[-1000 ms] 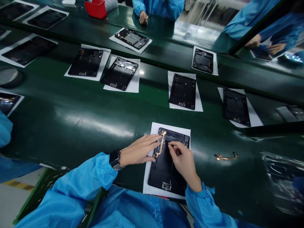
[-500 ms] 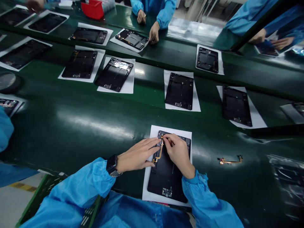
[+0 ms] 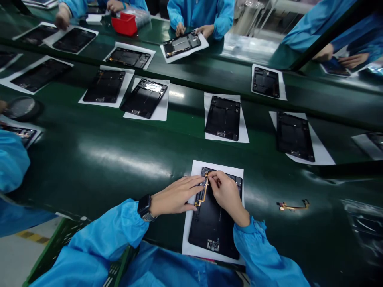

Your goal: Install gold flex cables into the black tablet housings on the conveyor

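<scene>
A black tablet back shell point(image 3: 214, 223) lies on a white sheet point(image 3: 188, 239) on the green belt right in front of me. A gold flex cable point(image 3: 204, 194) runs down its upper left part. My left hand point(image 3: 176, 195) lies with fingers stretched flat, its tips pressing the shell's left edge by the cable. My right hand point(image 3: 226, 193) is curled, its fingertips pinched on the cable's top end near the shell's upper edge.
A second loose gold flex cable point(image 3: 293, 206) lies on the belt to my right. Several more black shells on white sheets point(image 3: 223, 117) sit further up the belt. Other people in blue sleeves point(image 3: 203, 14) work across it, beside a red bin point(image 3: 125, 23).
My right hand moved up from the middle of the cable to its top end and stayed there. The left hand kept pressing. A co-worker opposite pulled a shell closer.
</scene>
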Motion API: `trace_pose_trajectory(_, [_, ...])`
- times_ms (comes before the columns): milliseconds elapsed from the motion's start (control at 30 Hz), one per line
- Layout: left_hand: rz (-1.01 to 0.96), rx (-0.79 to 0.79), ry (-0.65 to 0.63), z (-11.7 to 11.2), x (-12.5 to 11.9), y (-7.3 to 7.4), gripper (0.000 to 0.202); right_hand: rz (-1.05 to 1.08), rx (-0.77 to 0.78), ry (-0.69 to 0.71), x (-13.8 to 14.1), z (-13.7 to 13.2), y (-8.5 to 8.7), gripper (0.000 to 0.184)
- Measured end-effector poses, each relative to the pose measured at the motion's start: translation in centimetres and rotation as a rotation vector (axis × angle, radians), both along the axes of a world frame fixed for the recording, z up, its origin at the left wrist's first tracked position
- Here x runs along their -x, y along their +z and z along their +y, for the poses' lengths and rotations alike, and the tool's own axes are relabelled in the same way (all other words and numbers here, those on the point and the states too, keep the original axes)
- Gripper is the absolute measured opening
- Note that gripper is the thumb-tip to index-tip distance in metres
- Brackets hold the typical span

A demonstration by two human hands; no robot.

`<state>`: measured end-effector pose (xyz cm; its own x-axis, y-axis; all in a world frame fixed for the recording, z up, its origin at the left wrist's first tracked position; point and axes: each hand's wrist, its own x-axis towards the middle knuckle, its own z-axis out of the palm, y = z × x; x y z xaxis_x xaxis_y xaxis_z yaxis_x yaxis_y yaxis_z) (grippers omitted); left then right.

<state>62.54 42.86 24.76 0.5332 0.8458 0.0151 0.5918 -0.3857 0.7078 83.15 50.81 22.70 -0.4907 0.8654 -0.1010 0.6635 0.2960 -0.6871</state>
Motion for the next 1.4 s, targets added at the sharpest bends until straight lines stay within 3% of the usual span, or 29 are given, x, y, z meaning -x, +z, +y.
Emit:
trace_pose_trajectory(67, [-0.032,0.006,0.040,0.4,0.8,0.4,0.065,0.002,0.033,-0.027,-0.1,0.1,0.1,0.015])
trace_pose_trajectory(167, [-0.023,-0.015,0.217,1.4,3.6,0.9,0.051,-0.019,0.028,-0.046,0.1,0.1,0.1,0.016])
trace_pose_trajectory(267, [0.106,-0.115,0.465,2.9,8.2,0.7,0.037,-0.042,-0.031,-0.042,0.4,-0.1,0.0,0.017])
trace_pose_trajectory(400, [0.439,-0.204,0.722,5.2,15.6,-0.6,0.026,-0.051,-0.134,-0.028,0.5,-0.3,-0.3,0.020])
trace_pose_trajectory(500, [0.636,-0.202,0.790,6.9,20.4,-1.2,0.027,-0.083,-0.229,-0.018,0.4,-0.3,-1.0,0.024])
trace_pose_trajectory(633, [0.777,-0.187,0.739,9.0,24.2,-1.2,0.034,-0.132,-0.305,0.002,0.3,0.1,-2.2,0.028])
trace_pose_trajectory(933, [0.894,-0.067,0.421,12.7,25.1,0.5,0.011,-0.261,-0.368,0.058,0.1,0.2,-2.2,0.019])
trace_pose_trajectory(1067, [0.914,-0.038,0.301,13.3,25.1,1.1,0.019,-0.085,-0.146,0.021,-0.4,0.3,-1.0,0.018])
trace_pose_trajectory(1200, [0.947,-0.039,0.247,14.0,24.8,1.8,0.019,0.158,0.098,-0.114,-2.3,0.1,0.8,0.021])
trace_pose_trajectory(1400, [0.990,-0.130,0.227,14.6,22.2,5.4,0.014,0.431,0.263,-0.219,-5.0,-1.4,3.9,0.026])
